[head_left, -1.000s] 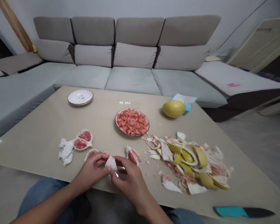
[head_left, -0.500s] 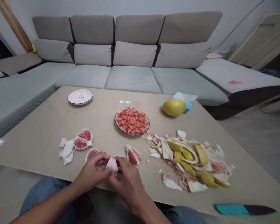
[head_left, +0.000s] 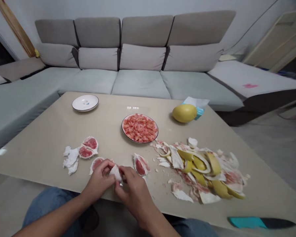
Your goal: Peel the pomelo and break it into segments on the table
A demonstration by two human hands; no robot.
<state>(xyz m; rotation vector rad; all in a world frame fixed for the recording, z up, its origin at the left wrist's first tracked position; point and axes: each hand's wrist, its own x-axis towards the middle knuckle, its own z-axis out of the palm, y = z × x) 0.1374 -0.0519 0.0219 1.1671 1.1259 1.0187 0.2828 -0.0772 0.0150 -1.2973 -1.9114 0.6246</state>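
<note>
My left hand (head_left: 98,182) and my right hand (head_left: 134,191) meet at the near edge of the beige table (head_left: 51,128), both pinched on one pomelo segment (head_left: 115,171) with white membrane and pink flesh. Other segments lie close by: one (head_left: 95,163) just behind my left hand, one (head_left: 141,164) right of my fingers, and a pair (head_left: 88,147) farther left beside torn white membrane (head_left: 70,158). A plate of peeled pink pomelo pieces (head_left: 139,128) stands mid-table.
A heap of yellow peel and white pith (head_left: 202,168) spreads over the table's right side. A teal-handled knife (head_left: 261,223) lies at the near right edge. A whole pomelo (head_left: 184,113) rests by a tissue pack (head_left: 197,104). An empty plate (head_left: 85,102) sits far left. A grey sofa surrounds the table.
My hands have shifted slightly nearer and closed tighter around the segment; the fingers have worked along its membrane. Nothing else on the table has moved.
</note>
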